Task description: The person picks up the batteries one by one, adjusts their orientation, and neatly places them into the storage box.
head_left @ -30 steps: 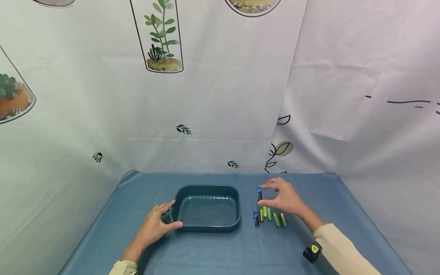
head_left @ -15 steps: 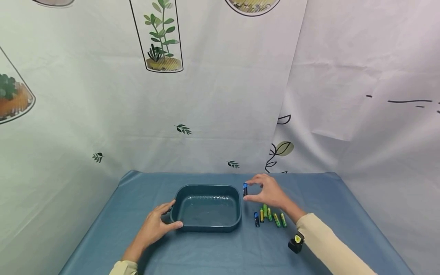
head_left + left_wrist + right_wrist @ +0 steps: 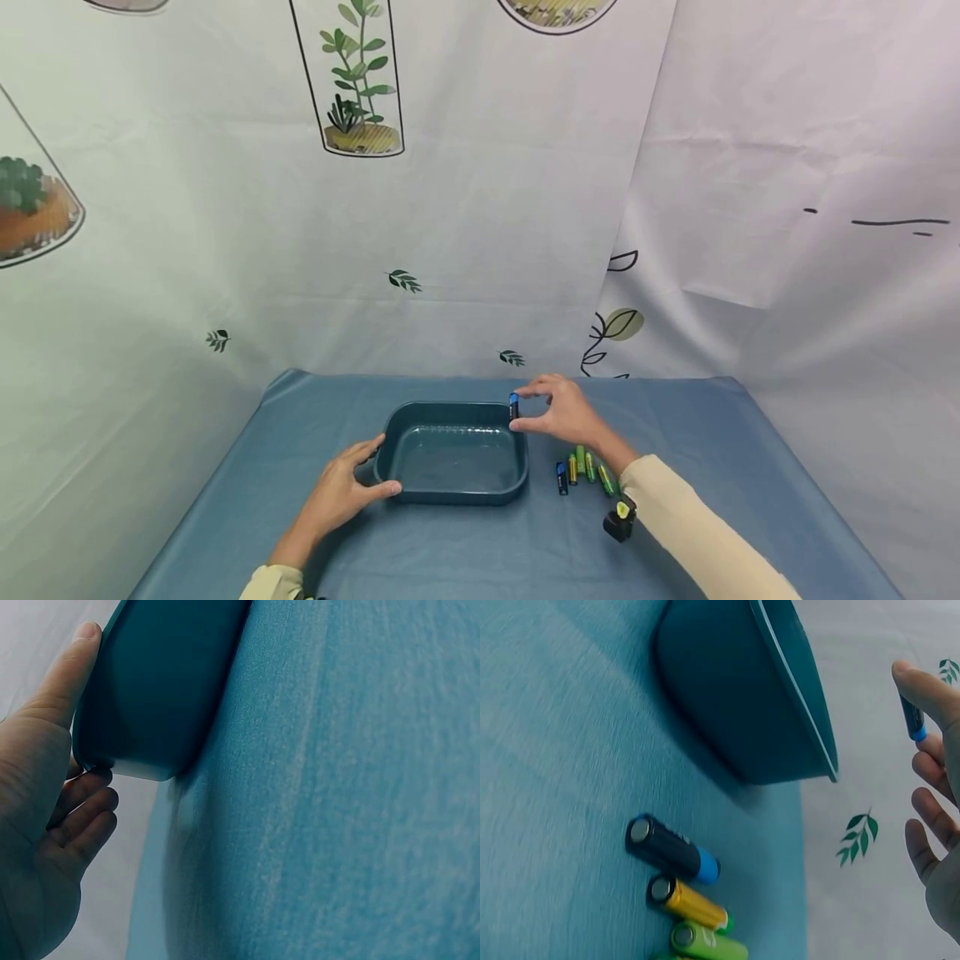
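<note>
My right hand pinches a black-and-blue battery upright between thumb and fingertips, above the right rim of a dark teal baking dish. The right wrist view shows this battery's blue end at the fingertips, apart from the dish. My left hand holds the dish's left end, its thumb along the near corner and its fingers by the far one. In the left wrist view the thumb lies against the dish wall. Right of the dish lie another black-and-blue battery, a yellow battery and several green ones.
A blue cloth covers the table. Pale printed curtains hang behind it and on both sides. A small black device hangs at my right wrist, partly covering the rightmost battery.
My right hand has carried the battery leftward, from above the other batteries to over the dish's right rim. My left hand keeps its hold on the dish.
</note>
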Demonstrator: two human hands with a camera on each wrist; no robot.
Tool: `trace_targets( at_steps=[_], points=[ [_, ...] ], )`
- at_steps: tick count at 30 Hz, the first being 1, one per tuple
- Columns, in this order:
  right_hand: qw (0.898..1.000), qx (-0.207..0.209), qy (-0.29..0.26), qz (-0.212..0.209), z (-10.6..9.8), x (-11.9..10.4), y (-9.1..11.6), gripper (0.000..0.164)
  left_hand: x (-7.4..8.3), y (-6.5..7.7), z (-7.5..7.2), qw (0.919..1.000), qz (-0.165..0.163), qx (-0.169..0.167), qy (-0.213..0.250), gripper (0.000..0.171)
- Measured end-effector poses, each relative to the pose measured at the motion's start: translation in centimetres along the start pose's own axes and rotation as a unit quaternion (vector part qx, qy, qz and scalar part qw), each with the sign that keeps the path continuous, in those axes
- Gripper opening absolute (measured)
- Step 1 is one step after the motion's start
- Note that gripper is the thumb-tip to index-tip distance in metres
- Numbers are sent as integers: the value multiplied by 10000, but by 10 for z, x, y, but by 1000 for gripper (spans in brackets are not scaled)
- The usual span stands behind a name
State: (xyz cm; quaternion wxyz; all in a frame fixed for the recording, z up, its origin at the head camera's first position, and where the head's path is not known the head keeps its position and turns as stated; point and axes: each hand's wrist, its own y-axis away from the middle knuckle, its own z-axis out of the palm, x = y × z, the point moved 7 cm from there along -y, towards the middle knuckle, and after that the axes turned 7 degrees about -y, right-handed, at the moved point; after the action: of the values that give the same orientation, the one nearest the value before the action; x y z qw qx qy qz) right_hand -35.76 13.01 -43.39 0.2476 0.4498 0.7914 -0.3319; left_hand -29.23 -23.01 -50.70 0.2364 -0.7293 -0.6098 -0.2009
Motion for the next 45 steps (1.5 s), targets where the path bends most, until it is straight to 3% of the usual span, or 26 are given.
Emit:
trace_targets(
  at_steps=[22,45],
  points=[
    [9973,-147,-711,-116,49,-17,-25,53,3,0,-1,10000,76,4,2,95],
    [9944,-358,-934,355,94,-29,-32,54,5,1,-1,10000,-54,-7,-33,96]
  ],
)
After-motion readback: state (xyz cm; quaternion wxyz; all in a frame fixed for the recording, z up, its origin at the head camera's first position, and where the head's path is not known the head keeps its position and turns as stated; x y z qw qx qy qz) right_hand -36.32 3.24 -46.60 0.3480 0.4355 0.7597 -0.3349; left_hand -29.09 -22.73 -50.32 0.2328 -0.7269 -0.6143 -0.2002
